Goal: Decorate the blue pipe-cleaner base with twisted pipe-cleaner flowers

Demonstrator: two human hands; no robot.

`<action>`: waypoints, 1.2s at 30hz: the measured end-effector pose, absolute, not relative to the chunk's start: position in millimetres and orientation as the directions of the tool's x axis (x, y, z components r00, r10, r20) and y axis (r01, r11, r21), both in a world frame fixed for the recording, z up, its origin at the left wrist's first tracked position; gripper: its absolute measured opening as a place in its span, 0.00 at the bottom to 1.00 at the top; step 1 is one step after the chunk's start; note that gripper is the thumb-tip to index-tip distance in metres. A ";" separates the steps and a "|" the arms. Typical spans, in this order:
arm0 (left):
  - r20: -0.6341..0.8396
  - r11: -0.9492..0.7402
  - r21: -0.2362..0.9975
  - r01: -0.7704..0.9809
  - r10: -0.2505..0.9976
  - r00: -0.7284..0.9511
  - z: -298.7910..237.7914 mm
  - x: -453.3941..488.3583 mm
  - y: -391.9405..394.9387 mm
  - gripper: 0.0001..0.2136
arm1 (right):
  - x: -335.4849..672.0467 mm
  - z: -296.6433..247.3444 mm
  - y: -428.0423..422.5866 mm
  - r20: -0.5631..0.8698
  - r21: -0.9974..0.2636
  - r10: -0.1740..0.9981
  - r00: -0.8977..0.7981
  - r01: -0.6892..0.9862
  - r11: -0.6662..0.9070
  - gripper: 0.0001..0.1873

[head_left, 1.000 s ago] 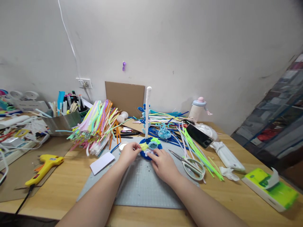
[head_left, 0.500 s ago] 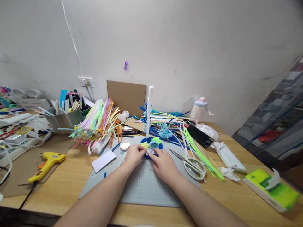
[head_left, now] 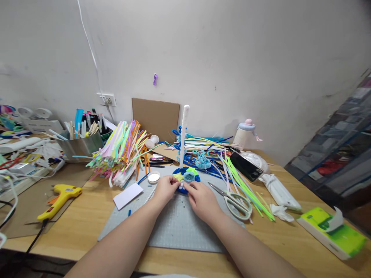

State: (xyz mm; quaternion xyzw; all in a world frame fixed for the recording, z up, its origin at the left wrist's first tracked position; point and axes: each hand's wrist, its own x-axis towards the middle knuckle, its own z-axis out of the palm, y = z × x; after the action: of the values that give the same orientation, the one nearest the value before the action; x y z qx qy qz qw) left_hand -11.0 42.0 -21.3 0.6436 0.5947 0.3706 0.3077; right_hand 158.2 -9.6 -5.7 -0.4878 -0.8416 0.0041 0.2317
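A round blue fuzzy base (head_left: 198, 178) lies on the grey cutting mat (head_left: 185, 227), with a tall white fuzzy post (head_left: 183, 135) rising from its back. Small pieces sit on the base: a yellow piece (head_left: 177, 177), a teal ring (head_left: 189, 176) and a bright green piece (head_left: 191, 170). My left hand (head_left: 165, 190) is closed at the base's left edge, fingertips pinched on the yellow piece. My right hand (head_left: 203, 199) reaches in from the right; its index fingertip touches the front of the base below the teal ring, thumb apart from it. Small whitish bits there are partly hidden.
Scissors (head_left: 238, 204) and green pipe cleaners (head_left: 251, 187) lie right of the mat, near a phone (head_left: 246, 165) and a tissue pack (head_left: 330, 231). On the left are a white card (head_left: 128, 195), a yellow glue gun (head_left: 59, 199) and a pipe-cleaner bundle (head_left: 120, 154).
My right index finger has shifted slightly toward the front of the base, and its thumb has drawn away. My left hand stays at the yellow piece. The view has shifted slightly.
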 end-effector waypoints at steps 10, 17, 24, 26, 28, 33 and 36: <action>0.162 -0.152 0.818 0.555 0.986 0.031 -25.0 -10.7 42.5 0.07 | 147.4 -9.8 -13.3 0.336 -0.109 0.849 -0.408 0.878 0.466 0.23; 0.244 -0.205 0.802 0.562 0.970 0.006 -21.7 -14.1 42.6 0.07 | 141.0 -11.2 -17.0 0.299 -0.067 0.878 -0.373 0.910 0.410 0.25; 0.262 -0.140 0.838 0.528 0.951 -0.163 -24.0 -27.0 49.6 0.09 | 141.4 -10.8 -16.4 0.284 -0.094 0.883 -0.373 0.906 0.413 0.24; 0.263 -0.137 0.844 0.519 0.948 -0.178 -24.8 -28.4 50.2 0.08 | 141.2 -10.9 -16.0 0.283 -0.101 0.885 -0.370 0.906 0.411 0.24; 0.264 -0.138 0.847 0.512 0.948 -0.180 -25.0 -28.8 50.3 0.08 | 141.0 -11.0 -15.9 0.282 -0.109 0.886 -0.367 0.906 0.410 0.24; 0.260 -0.135 0.853 0.503 0.947 -0.186 -25.3 -29.3 50.9 0.08 | 141.0 -10.1 -16.1 0.265 -0.124 0.896 -0.357 0.908 0.399 0.24; 0.255 -0.132 0.856 0.500 0.949 -0.185 -25.5 -29.4 51.2 0.08 | 141.0 -9.0 -16.4 0.250 -0.135 0.902 -0.351 0.910 0.392 0.24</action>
State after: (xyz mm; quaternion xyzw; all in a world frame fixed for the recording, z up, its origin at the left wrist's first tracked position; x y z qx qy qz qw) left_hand -29.4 51.2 -25.5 0.5912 0.6130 0.4654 0.2412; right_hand 141.0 -16.4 -9.0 -0.5512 -0.8219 -0.0138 0.1430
